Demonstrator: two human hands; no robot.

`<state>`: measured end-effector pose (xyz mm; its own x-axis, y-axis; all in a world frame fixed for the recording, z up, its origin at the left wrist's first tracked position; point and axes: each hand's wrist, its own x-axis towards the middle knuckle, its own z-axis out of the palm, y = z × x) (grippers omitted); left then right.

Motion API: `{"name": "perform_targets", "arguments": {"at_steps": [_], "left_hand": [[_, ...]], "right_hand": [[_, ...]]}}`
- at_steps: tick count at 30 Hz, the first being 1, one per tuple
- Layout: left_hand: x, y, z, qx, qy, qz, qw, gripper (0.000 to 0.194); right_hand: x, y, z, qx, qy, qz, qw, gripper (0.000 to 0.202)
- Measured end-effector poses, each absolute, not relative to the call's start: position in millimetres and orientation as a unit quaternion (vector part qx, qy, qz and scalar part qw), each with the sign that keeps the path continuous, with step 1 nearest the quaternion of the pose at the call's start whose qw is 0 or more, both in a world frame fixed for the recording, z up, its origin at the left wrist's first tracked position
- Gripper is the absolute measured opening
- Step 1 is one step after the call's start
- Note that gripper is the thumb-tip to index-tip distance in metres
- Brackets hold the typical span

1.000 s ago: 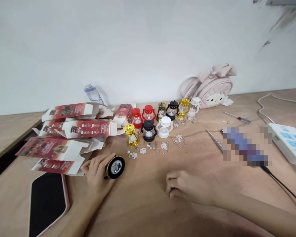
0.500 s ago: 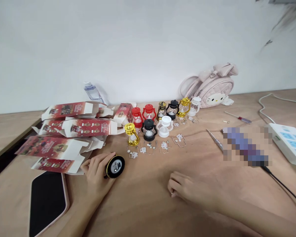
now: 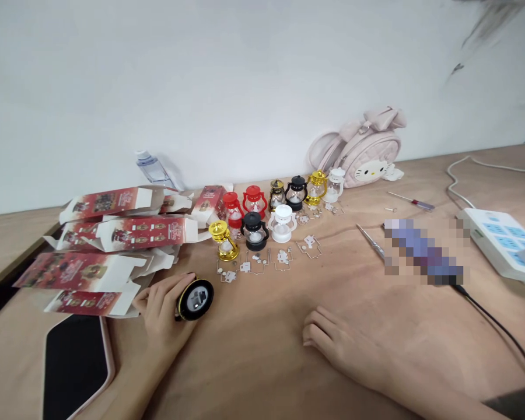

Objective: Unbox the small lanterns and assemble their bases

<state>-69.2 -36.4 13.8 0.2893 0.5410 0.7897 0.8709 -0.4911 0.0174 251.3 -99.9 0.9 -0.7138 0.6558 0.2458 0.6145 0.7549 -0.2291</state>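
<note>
My left hand (image 3: 164, 306) is wrapped round a small black and gold lantern (image 3: 195, 300), whose round base with a grey centre faces up toward me. My right hand (image 3: 330, 335) rests on the tabletop with its fingers curled in; whether anything is inside is hidden. Beyond them stand several small lanterns in two rows, among them a gold one (image 3: 224, 240), a black one (image 3: 254, 231), a white one (image 3: 282, 224) and a red one (image 3: 254, 202). Bent wires and tiny parts (image 3: 282, 256) lie in front of the lanterns.
Red printed boxes (image 3: 144, 231) are heaped at the left, above a phone (image 3: 75, 364). A clear bottle (image 3: 153, 168) and a pink bag (image 3: 370, 157) are by the wall. Tweezers (image 3: 371, 242), a screwdriver (image 3: 411, 202), a blurred-out device (image 3: 424, 251) and a power strip (image 3: 501, 239) lie at the right.
The view has shifted, so the table items appear slightly farther left. My left hand still holds the lantern. My right hand has moved a little right relative to the table, fingers still curled.
</note>
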Motion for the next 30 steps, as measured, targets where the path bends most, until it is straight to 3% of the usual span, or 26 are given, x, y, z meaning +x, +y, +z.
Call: {"name": "perform_targets", "arguments": {"at_steps": [6,9,13,19,30], "left_hand": [[-28.0,-17.2,67.7,-0.811,-0.349,-0.377,0.282,0.037],[17.9,2.0,112.2,-0.845,-0.263,-0.288,0.365,0.041],[101.4,31.4,143.2,-0.911,-0.184,-0.131,0.345,0.040],[190.6,72.7,105.6,-0.935,-0.206,0.046,0.284,0.031],[213.9,98.2,48.6,-0.913,-0.332,0.104,0.212,0.015]], "right_hand": [[251.4,-101.5,-0.2,-0.325,-0.934,-0.029,0.147,0.013],[254.8,-104.0,-0.5,-0.304,-0.938,-0.034,0.161,0.014],[261.4,-107.8,5.4,-0.272,-0.948,-0.024,0.162,0.014],[262.5,-106.9,13.0,-0.263,-0.950,-0.038,0.162,0.016],[278.5,-77.2,0.3,-0.243,-0.934,-0.086,0.247,0.019]]}}
